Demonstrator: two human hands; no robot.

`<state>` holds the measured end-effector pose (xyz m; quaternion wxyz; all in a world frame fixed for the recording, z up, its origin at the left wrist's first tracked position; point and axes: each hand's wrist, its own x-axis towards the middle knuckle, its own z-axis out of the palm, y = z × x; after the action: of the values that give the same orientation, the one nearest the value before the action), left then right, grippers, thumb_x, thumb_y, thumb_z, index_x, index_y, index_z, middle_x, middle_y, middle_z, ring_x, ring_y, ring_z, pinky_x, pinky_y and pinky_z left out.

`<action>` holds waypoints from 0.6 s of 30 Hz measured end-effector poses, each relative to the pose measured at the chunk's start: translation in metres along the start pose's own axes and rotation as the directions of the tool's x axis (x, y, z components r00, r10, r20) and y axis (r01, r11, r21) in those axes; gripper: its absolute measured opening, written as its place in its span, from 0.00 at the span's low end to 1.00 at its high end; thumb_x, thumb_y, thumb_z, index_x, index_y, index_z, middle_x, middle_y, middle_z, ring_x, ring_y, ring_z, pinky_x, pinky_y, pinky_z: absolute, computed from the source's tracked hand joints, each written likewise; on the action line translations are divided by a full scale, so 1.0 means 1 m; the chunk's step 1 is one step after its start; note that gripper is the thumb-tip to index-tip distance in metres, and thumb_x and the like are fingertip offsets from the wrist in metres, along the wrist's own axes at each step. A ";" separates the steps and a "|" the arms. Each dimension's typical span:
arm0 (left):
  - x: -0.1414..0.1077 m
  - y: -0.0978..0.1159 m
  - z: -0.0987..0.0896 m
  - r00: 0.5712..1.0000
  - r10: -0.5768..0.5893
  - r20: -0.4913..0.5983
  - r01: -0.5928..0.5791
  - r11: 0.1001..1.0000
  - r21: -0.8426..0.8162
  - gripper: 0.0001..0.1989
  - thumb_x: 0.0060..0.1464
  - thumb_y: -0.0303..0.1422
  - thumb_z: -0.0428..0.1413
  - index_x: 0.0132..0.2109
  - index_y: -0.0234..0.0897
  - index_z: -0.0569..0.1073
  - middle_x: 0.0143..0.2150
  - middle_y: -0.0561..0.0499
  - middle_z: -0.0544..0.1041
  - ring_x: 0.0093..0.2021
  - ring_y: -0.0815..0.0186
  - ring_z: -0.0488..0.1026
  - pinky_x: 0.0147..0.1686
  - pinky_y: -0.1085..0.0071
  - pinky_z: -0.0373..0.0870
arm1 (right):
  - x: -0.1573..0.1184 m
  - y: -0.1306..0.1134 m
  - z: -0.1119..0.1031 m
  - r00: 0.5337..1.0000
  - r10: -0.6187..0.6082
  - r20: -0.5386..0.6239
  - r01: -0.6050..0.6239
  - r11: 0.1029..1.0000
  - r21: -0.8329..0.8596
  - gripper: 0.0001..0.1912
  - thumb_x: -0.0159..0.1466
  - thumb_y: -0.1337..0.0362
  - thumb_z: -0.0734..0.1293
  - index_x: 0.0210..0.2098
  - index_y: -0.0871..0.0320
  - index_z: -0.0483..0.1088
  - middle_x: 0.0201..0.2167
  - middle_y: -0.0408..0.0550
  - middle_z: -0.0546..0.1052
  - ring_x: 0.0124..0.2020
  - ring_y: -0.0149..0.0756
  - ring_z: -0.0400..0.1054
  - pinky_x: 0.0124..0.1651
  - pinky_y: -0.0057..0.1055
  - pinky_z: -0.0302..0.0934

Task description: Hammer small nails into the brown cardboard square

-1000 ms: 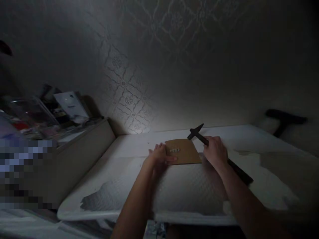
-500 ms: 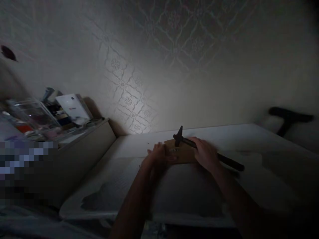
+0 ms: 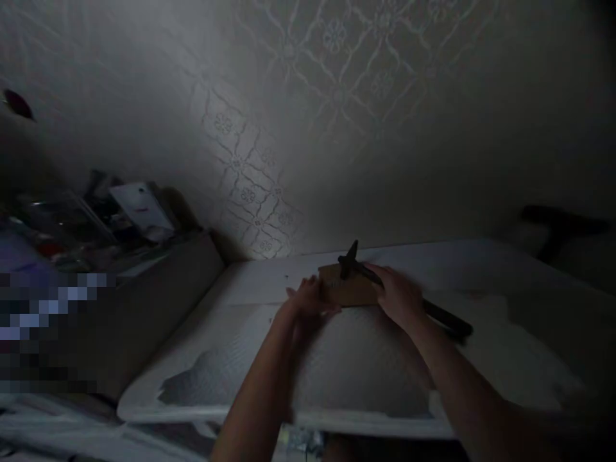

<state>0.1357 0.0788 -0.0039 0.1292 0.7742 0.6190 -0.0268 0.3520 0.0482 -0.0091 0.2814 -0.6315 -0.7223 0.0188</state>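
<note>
A small brown cardboard box (image 3: 356, 293) with faint lettering sits on the white table. My left hand (image 3: 307, 300) grips its left end, with the thumb along the near edge. A dark hammer (image 3: 447, 317) is in my right hand (image 3: 397, 295), which is closed around the handle. The hammer's head lies over the top of the box, and the handle's end sticks out to the right past my wrist. Whether the head touches the box is hard to tell in the dim light. The right hand's fingertips are partly hidden.
A grey cabinet (image 3: 163, 289) at the left bears a white box (image 3: 144, 208), clear plastic containers and clutter. A patterned wall (image 3: 385, 160) rises behind the table (image 3: 269, 279). A dark T-shaped object (image 3: 558, 224) stands at the right edge.
The hammer's head has shifted slightly to the right over the box. The box's near edge has moved slightly away from me. Both hands keep their hold, and the light on the scene has changed.
</note>
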 end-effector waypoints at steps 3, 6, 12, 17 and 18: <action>0.000 0.000 0.001 1.000 0.017 -0.012 -0.018 1.000 -0.019 0.50 0.44 0.60 0.55 0.67 0.40 0.49 0.69 0.34 0.49 0.67 0.40 0.45 0.57 0.35 0.48 | -0.001 -0.001 0.001 1.000 0.025 -0.013 -0.025 1.000 -0.019 0.26 0.63 0.71 0.59 0.58 0.46 0.63 0.50 0.46 0.74 0.46 0.39 0.69 0.42 0.31 0.59; 0.000 0.001 0.000 1.000 0.009 0.004 -0.009 0.999 -0.034 0.52 0.43 0.60 0.56 0.67 0.40 0.47 0.70 0.35 0.46 0.68 0.40 0.43 0.57 0.34 0.46 | -0.001 -0.001 0.002 0.999 0.040 -0.026 -0.041 0.999 -0.028 0.26 0.63 0.71 0.59 0.59 0.47 0.63 0.51 0.46 0.74 0.47 0.39 0.69 0.42 0.30 0.60; 0.000 0.001 -0.001 0.999 -0.010 0.031 0.012 0.999 -0.053 0.53 0.42 0.61 0.56 0.68 0.43 0.45 0.71 0.37 0.43 0.69 0.41 0.38 0.58 0.33 0.42 | -0.001 -0.003 0.003 1.000 0.027 0.003 -0.027 0.999 -0.046 0.25 0.63 0.70 0.59 0.58 0.47 0.64 0.49 0.47 0.74 0.44 0.39 0.70 0.41 0.31 0.60; 0.002 0.001 0.001 1.000 -0.009 0.018 0.010 0.998 -0.058 0.54 0.40 0.61 0.56 0.67 0.40 0.47 0.70 0.35 0.45 0.68 0.39 0.40 0.57 0.33 0.44 | -0.001 -0.003 0.005 0.999 0.034 -0.013 -0.034 0.999 -0.032 0.24 0.64 0.70 0.59 0.58 0.46 0.64 0.49 0.47 0.74 0.45 0.40 0.70 0.42 0.32 0.60; 0.002 0.001 0.001 1.000 -0.010 0.012 0.011 0.998 -0.057 0.54 0.40 0.61 0.56 0.67 0.40 0.47 0.70 0.35 0.46 0.68 0.39 0.41 0.57 0.33 0.44 | -0.001 -0.003 0.005 0.999 0.035 -0.007 -0.035 0.999 -0.037 0.24 0.63 0.70 0.59 0.58 0.47 0.64 0.49 0.47 0.74 0.45 0.40 0.70 0.42 0.32 0.60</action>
<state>0.1368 0.0805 -0.0048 0.1546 0.7668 0.6228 -0.0143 0.3475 0.0488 -0.0126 0.2715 -0.6493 -0.7104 0.0083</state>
